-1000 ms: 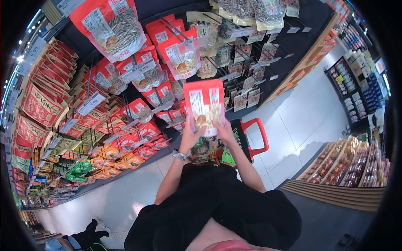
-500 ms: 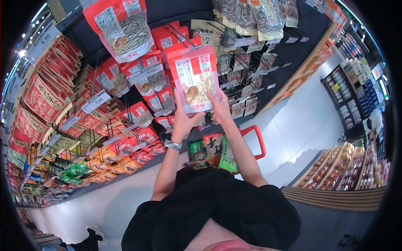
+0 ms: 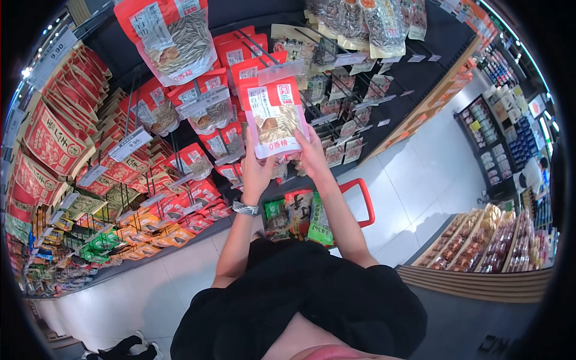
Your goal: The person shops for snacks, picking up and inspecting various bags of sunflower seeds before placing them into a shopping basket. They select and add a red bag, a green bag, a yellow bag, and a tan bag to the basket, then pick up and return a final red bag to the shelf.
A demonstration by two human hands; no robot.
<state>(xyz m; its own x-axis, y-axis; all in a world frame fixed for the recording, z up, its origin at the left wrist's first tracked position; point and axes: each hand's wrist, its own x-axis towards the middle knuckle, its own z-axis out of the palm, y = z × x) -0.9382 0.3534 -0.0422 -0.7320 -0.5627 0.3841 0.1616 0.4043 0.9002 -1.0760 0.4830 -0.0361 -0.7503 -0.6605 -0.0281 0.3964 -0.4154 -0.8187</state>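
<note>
A red and white pouch of sunflower seeds (image 3: 276,117) is held upright between my two hands, in front of the hanging display. My left hand (image 3: 257,171) grips its lower left edge, and a silvery band circles that wrist. On the lower right edge are the thumb and fingers of my right hand (image 3: 312,157). Similar red pouches (image 3: 157,107) hang on hooks just to the left. Below my hands, a red-handled basket (image 3: 367,204) holds several packets, among them a green bag (image 3: 321,223).
Shelves of packaged snacks (image 3: 54,135) fill the left side. At the right, a curved wooden-edged display (image 3: 480,282) holds wrapped goods, with a dark shelf unit (image 3: 487,144) beyond. Pale floor tiles (image 3: 408,180) lie between. Part of a person (image 3: 129,348) shows at the bottom left.
Both hands and the pouch have shifted slightly down and left within the view, and the pouch looks a little smaller. My grip on it is kept.
</note>
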